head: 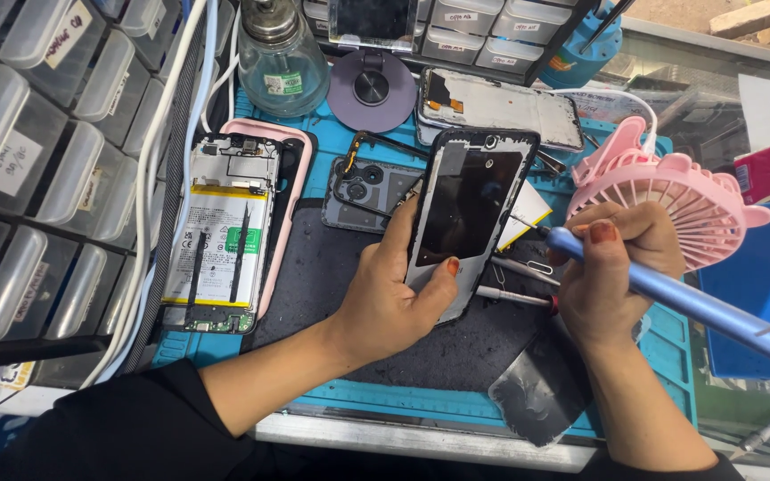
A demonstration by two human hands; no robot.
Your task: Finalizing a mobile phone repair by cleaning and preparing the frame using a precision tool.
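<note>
Phone frame and blue-handled tool, both in hand above a dark work mat.

Phone frame (pixel 470 214): black-rimmed mid-frame with a grey border and a dark glossy centre panel, small opening near its top edge; held tilted, top end leaning away, lower left corner gripped between thumb and fingers of the left hand (pixel 394 298). Blue tool (pixel 679 303): long, slim, pen-like handle, lying slantwise from lower right toward the frame's right edge, gripped near its front end by the right hand (pixel 612 267); tip hidden.
</note>
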